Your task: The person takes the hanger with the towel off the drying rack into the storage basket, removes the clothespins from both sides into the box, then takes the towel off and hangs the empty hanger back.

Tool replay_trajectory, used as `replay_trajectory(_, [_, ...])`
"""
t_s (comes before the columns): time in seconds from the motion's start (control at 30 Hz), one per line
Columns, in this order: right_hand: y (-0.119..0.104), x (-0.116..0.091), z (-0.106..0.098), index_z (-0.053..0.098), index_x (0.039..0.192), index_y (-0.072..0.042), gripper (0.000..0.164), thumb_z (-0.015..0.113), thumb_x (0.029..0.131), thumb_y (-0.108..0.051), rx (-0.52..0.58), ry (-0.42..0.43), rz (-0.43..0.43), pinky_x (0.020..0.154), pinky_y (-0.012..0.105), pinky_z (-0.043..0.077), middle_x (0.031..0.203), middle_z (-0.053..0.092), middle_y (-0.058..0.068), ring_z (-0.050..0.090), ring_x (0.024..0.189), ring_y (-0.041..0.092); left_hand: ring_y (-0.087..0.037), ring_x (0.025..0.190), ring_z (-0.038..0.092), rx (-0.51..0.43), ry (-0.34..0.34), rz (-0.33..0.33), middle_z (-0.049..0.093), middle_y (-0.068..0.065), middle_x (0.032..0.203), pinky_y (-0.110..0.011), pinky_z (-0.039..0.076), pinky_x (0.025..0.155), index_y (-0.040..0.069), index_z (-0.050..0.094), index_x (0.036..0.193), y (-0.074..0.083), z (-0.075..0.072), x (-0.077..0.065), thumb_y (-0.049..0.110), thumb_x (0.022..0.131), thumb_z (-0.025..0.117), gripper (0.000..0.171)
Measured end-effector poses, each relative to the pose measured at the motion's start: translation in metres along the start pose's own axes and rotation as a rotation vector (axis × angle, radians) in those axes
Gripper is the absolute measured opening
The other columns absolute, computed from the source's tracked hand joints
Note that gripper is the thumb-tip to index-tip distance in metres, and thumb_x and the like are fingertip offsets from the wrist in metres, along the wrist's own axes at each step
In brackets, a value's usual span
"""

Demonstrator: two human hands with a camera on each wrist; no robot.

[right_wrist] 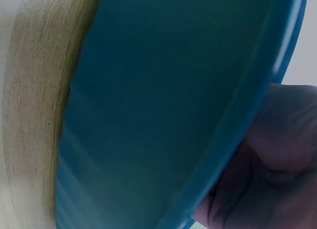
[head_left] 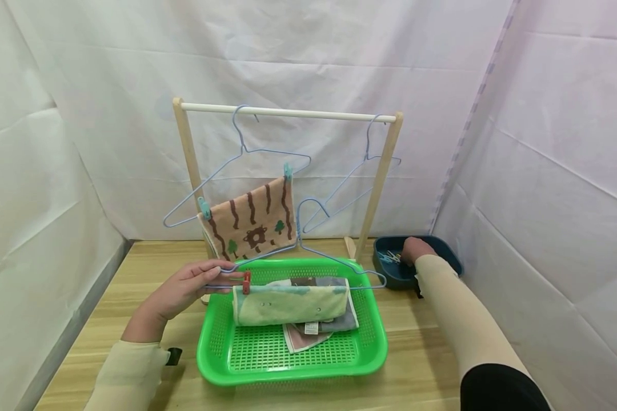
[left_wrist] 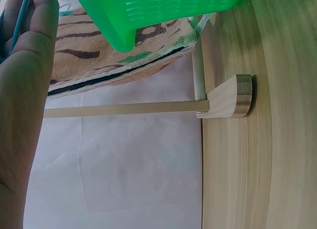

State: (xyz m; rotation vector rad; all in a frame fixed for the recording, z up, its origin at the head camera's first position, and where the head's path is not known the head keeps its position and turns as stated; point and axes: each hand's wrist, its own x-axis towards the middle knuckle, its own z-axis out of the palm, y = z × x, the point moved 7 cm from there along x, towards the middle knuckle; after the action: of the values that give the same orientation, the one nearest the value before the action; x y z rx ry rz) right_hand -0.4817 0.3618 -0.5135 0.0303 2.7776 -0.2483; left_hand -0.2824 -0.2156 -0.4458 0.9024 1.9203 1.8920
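My left hand (head_left: 197, 285) holds the left corner of a light-blue clothes hanger (head_left: 339, 260), thumb on top and fingers beneath. Over its bottom bar hangs a pale green and yellow towel (head_left: 288, 308), clipped near the left end by a red clothespin (head_left: 246, 282). My right hand (head_left: 415, 250) reaches down into a dark blue bin (head_left: 398, 277) that contains several clothespins (head_left: 389, 257). Its fingertips are hidden behind the bin wall in the right wrist view, so I cannot tell what they grasp.
Behind stands a wooden rack (head_left: 288, 112) with two blue hangers. A brown striped towel (head_left: 254, 220) hangs from the left one by two teal clothespins (head_left: 204, 208). Below the held hanger sits a green basket (head_left: 293, 374) with folded towels (head_left: 341, 321) inside.
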Motion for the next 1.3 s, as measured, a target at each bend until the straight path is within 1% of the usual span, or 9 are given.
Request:
replay_trajectory(0.2, [0.003, 0.002, 0.002, 0.077, 0.087, -0.001, 0.015, 0.072, 0.099, -0.008, 0.036, -0.006, -0.002, 0.079, 0.045, 0.055, 0.088, 0.068, 0.013, 0.062, 0.082, 0.031, -0.024, 0.135, 0.069, 0.005, -0.002, 0.010, 0.070, -0.012, 0.148, -0.038, 0.060, 0.109, -0.015, 0.050, 0.151, 0.000, 0.000, 0.000, 0.007, 0.122, 0.031, 0.041])
replay_trajectory(0.43, [0.001, -0.002, 0.001, 0.078, 0.086, -0.001, 0.017, 0.072, 0.099, -0.009, 0.048, -0.011, -0.010, 0.077, 0.044, 0.055, 0.087, 0.070, 0.013, 0.062, 0.080, 0.030, -0.024, 0.135, 0.070, -0.004, 0.010, -0.013, 0.071, -0.013, 0.148, -0.037, 0.060, 0.109, -0.011, 0.055, 0.150, -0.001, 0.000, 0.000, 0.009, 0.123, 0.033, 0.040])
replay_trajectory(0.6, [-0.002, -0.008, -0.001, 0.079, 0.088, 0.000, 0.016, 0.073, 0.100, -0.010, 0.036, -0.024, 0.006, 0.079, 0.045, 0.055, 0.090, 0.070, 0.014, 0.062, 0.082, 0.030, -0.023, 0.134, 0.070, -0.002, 0.013, -0.021, 0.070, -0.013, 0.148, -0.037, 0.060, 0.108, -0.012, 0.054, 0.149, 0.000, 0.001, 0.001, 0.010, 0.123, 0.034, 0.040])
replay_trajectory(0.8, [-0.008, -0.017, -0.006, 0.080, 0.092, 0.001, 0.016, 0.074, 0.100, -0.010, 0.017, -0.031, -0.012, 0.079, 0.045, 0.054, 0.091, 0.072, 0.015, 0.061, 0.080, 0.029, -0.023, 0.135, 0.070, -0.008, 0.004, -0.015, 0.068, -0.018, 0.149, -0.037, 0.060, 0.109, -0.017, 0.050, 0.150, 0.000, 0.002, 0.001, 0.009, 0.123, 0.033, 0.041])
replay_trajectory(0.97, [-0.019, -0.029, -0.022, 0.072, 0.091, 0.004, 0.019, 0.063, 0.103, -0.007, 0.026, 0.005, -0.060, 0.072, 0.042, 0.051, 0.084, 0.064, 0.014, 0.060, 0.075, 0.029, -0.023, 0.135, 0.070, -0.014, -0.002, -0.013, 0.069, -0.015, 0.149, -0.037, 0.060, 0.109, -0.015, 0.051, 0.150, -0.002, 0.001, 0.001, 0.009, 0.123, 0.032, 0.041])
replay_trajectory(1.03, [-0.028, -0.037, -0.031, 0.070, 0.094, 0.005, 0.020, 0.060, 0.103, -0.009, 0.027, 0.023, -0.086, 0.073, 0.043, 0.052, 0.086, 0.064, 0.015, 0.060, 0.076, 0.031, -0.023, 0.135, 0.069, -0.015, -0.002, -0.014, 0.070, -0.011, 0.149, -0.037, 0.060, 0.109, -0.014, 0.052, 0.150, -0.002, 0.001, 0.001, 0.009, 0.123, 0.032, 0.041])
replay_trajectory(1.13, [-0.043, -0.048, -0.046, 0.070, 0.100, 0.006, 0.024, 0.060, 0.105, -0.015, 0.018, 0.047, -0.122, 0.077, 0.045, 0.054, 0.091, 0.065, 0.015, 0.060, 0.080, 0.030, -0.023, 0.135, 0.069, -0.012, -0.005, -0.009, 0.071, -0.009, 0.148, -0.037, 0.060, 0.108, -0.012, 0.053, 0.151, -0.002, 0.000, 0.001, 0.008, 0.123, 0.031, 0.041])
replay_trajectory(1.23, [-0.060, -0.061, -0.059, 0.064, 0.087, 0.000, 0.028, 0.059, 0.106, -0.020, 0.045, 0.078, -0.159, 0.069, 0.041, 0.049, 0.077, 0.054, 0.007, 0.050, 0.069, 0.024, -0.023, 0.135, 0.069, -0.013, -0.005, -0.008, 0.071, -0.009, 0.148, -0.037, 0.060, 0.109, -0.012, 0.053, 0.151, -0.001, 0.000, 0.001, 0.008, 0.122, 0.031, 0.041])
replay_trajectory(1.3, [-0.073, -0.079, -0.069, 0.056, 0.080, -0.004, 0.032, 0.058, 0.108, -0.021, 0.076, 0.113, -0.188, 0.063, 0.039, 0.043, 0.069, 0.044, 0.002, 0.042, 0.062, 0.020, -0.023, 0.136, 0.069, -0.017, -0.004, -0.011, 0.070, -0.010, 0.149, -0.037, 0.059, 0.109, -0.011, 0.054, 0.151, -0.001, -0.001, 0.001, 0.008, 0.123, 0.032, 0.041])
